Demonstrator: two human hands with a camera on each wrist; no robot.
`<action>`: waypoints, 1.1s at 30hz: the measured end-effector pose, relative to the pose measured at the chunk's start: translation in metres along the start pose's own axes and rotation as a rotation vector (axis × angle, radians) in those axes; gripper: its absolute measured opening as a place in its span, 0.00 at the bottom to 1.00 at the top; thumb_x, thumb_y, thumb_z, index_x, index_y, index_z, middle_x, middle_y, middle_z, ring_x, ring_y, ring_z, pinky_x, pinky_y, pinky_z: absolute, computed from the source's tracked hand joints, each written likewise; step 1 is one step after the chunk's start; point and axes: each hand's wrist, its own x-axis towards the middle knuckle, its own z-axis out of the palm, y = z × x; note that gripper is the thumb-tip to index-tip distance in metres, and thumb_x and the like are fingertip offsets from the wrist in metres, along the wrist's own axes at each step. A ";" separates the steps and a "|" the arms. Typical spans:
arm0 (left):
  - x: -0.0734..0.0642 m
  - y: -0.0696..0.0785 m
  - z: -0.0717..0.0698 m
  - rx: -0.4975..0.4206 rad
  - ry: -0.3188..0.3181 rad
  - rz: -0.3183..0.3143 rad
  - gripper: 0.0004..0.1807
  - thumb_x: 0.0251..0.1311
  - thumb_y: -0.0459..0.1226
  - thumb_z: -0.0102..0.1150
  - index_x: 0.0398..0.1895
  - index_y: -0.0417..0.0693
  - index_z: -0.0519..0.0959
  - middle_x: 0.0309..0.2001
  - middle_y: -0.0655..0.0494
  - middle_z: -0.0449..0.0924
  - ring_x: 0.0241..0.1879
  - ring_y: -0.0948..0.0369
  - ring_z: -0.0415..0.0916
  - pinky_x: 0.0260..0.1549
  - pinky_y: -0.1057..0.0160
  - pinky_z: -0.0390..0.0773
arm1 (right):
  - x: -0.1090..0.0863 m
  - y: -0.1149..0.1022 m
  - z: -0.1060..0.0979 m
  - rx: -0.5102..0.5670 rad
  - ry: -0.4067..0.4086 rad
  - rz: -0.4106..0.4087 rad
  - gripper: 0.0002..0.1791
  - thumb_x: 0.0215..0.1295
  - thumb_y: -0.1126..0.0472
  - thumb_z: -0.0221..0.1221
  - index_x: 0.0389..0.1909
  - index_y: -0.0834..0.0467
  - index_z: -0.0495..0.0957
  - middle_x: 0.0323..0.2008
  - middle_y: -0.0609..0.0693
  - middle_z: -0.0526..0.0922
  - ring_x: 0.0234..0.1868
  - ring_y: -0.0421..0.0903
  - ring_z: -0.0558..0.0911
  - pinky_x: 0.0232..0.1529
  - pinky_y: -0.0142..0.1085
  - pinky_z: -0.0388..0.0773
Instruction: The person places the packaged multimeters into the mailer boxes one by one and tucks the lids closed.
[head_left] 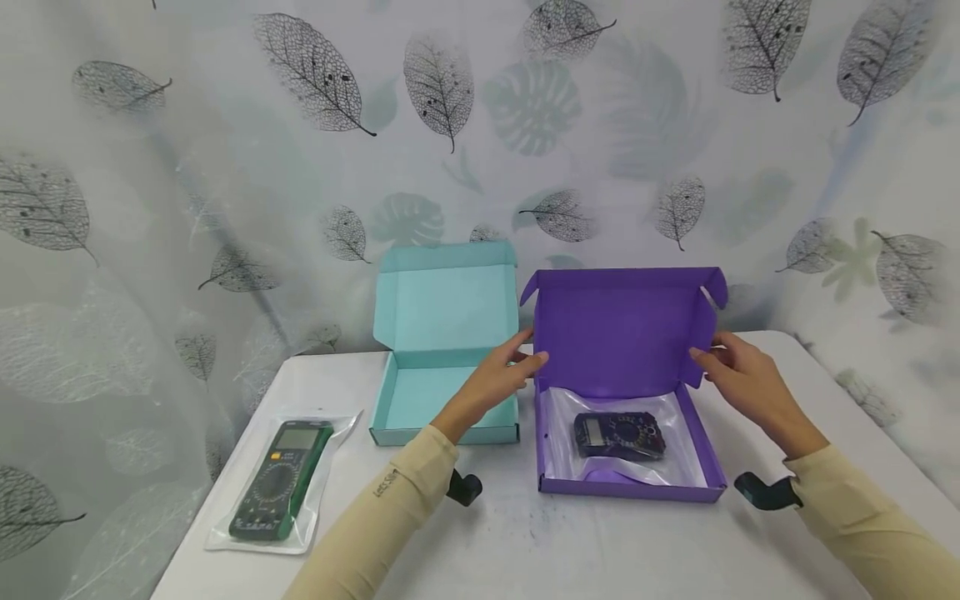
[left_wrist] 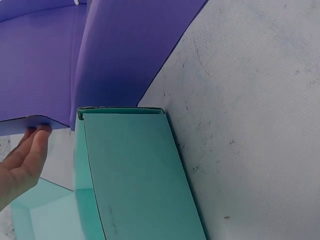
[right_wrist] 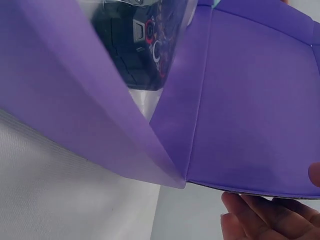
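Observation:
A purple cardboard box point(head_left: 626, 333) stands with its lid raised. My left hand point(head_left: 498, 375) holds the lid's left edge, its thumb in front. In the left wrist view, my left fingertips point(left_wrist: 42, 135) meet the lid's edge. My right hand point(head_left: 750, 379) pinches the side flap at the lid's right; in the right wrist view, the right fingers point(right_wrist: 265, 212) lie behind the lid's edge, with the thumb in front. Inside the box lies a dark multimeter point(head_left: 621, 435) in a clear plastic bag point(head_left: 678, 467).
To the left, a teal box point(head_left: 450, 312) stands with its lid up, close beside the purple one. A green-and-black multimeter point(head_left: 277, 479) in a clear bag lies at the left of the white table point(head_left: 570, 550). Behind hangs a leaf-patterned curtain point(head_left: 480, 183).

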 end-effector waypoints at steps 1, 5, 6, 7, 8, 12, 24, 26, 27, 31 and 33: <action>-0.001 0.000 -0.001 -0.019 -0.003 0.001 0.41 0.74 0.58 0.56 0.84 0.59 0.55 0.63 0.48 0.75 0.60 0.45 0.78 0.60 0.48 0.76 | 0.000 0.000 0.000 -0.002 0.003 -0.003 0.25 0.81 0.50 0.54 0.59 0.69 0.75 0.45 0.66 0.86 0.41 0.57 0.85 0.32 0.37 0.77; -0.001 0.001 -0.001 -0.074 -0.022 0.004 0.41 0.74 0.61 0.53 0.84 0.57 0.56 0.71 0.46 0.71 0.65 0.46 0.75 0.61 0.49 0.75 | -0.001 0.000 0.001 -0.014 0.008 -0.001 0.26 0.80 0.49 0.54 0.60 0.69 0.74 0.46 0.68 0.85 0.41 0.58 0.85 0.32 0.38 0.77; -0.001 0.001 -0.001 -0.083 -0.025 0.004 0.41 0.74 0.61 0.52 0.84 0.57 0.57 0.72 0.47 0.71 0.65 0.47 0.75 0.61 0.49 0.75 | -0.002 0.000 0.001 -0.016 0.008 0.001 0.26 0.80 0.49 0.54 0.60 0.69 0.74 0.47 0.68 0.85 0.42 0.59 0.85 0.32 0.38 0.78; -0.001 0.001 0.000 -0.093 -0.028 0.006 0.41 0.75 0.61 0.51 0.84 0.56 0.57 0.72 0.47 0.70 0.65 0.47 0.74 0.61 0.50 0.75 | -0.002 0.000 0.000 -0.018 0.006 0.001 0.26 0.80 0.49 0.54 0.61 0.69 0.74 0.48 0.69 0.85 0.43 0.61 0.85 0.33 0.39 0.78; -0.001 0.001 0.000 -0.100 -0.031 0.009 0.40 0.75 0.61 0.50 0.83 0.55 0.57 0.72 0.47 0.70 0.65 0.46 0.75 0.61 0.50 0.75 | -0.003 0.000 0.000 -0.018 0.006 0.000 0.26 0.80 0.50 0.54 0.60 0.69 0.74 0.48 0.70 0.84 0.44 0.63 0.85 0.34 0.40 0.78; -0.002 0.002 0.001 -0.110 -0.034 0.022 0.39 0.78 0.61 0.44 0.83 0.51 0.57 0.68 0.44 0.75 0.64 0.45 0.75 0.61 0.48 0.75 | -0.004 0.001 0.000 -0.020 0.011 -0.009 0.23 0.80 0.50 0.55 0.57 0.68 0.75 0.49 0.70 0.84 0.46 0.66 0.85 0.35 0.41 0.79; -0.006 -0.001 0.001 -0.077 -0.033 0.040 0.36 0.81 0.58 0.39 0.82 0.48 0.60 0.64 0.41 0.77 0.64 0.44 0.75 0.61 0.46 0.74 | -0.009 -0.001 0.001 -0.038 0.031 0.011 0.26 0.80 0.49 0.55 0.60 0.70 0.75 0.47 0.71 0.85 0.38 0.59 0.87 0.32 0.41 0.78; -0.007 -0.002 0.001 -0.064 -0.036 0.048 0.36 0.81 0.58 0.40 0.81 0.48 0.60 0.64 0.41 0.77 0.64 0.44 0.75 0.61 0.45 0.74 | -0.010 -0.001 0.001 -0.042 0.034 0.010 0.26 0.80 0.49 0.55 0.60 0.69 0.76 0.46 0.70 0.86 0.38 0.59 0.87 0.32 0.43 0.78; -0.007 -0.002 0.001 -0.059 -0.036 0.052 0.36 0.81 0.58 0.40 0.81 0.48 0.60 0.65 0.42 0.77 0.64 0.44 0.76 0.61 0.45 0.75 | -0.010 -0.001 0.001 -0.044 0.037 0.008 0.26 0.80 0.49 0.55 0.59 0.69 0.76 0.46 0.70 0.86 0.38 0.59 0.87 0.33 0.43 0.78; -0.009 -0.003 0.000 -0.060 -0.033 0.051 0.36 0.80 0.58 0.42 0.81 0.49 0.62 0.64 0.44 0.77 0.64 0.47 0.76 0.60 0.47 0.75 | -0.012 -0.002 0.000 -0.053 0.048 -0.001 0.24 0.79 0.50 0.55 0.57 0.68 0.77 0.44 0.69 0.87 0.39 0.61 0.87 0.33 0.45 0.77; -0.009 -0.004 -0.001 -0.068 -0.030 0.048 0.35 0.80 0.58 0.43 0.80 0.49 0.63 0.64 0.45 0.78 0.63 0.48 0.76 0.60 0.48 0.76 | -0.012 -0.002 0.000 -0.054 0.053 -0.007 0.24 0.79 0.50 0.54 0.57 0.68 0.78 0.43 0.68 0.87 0.39 0.62 0.87 0.34 0.45 0.76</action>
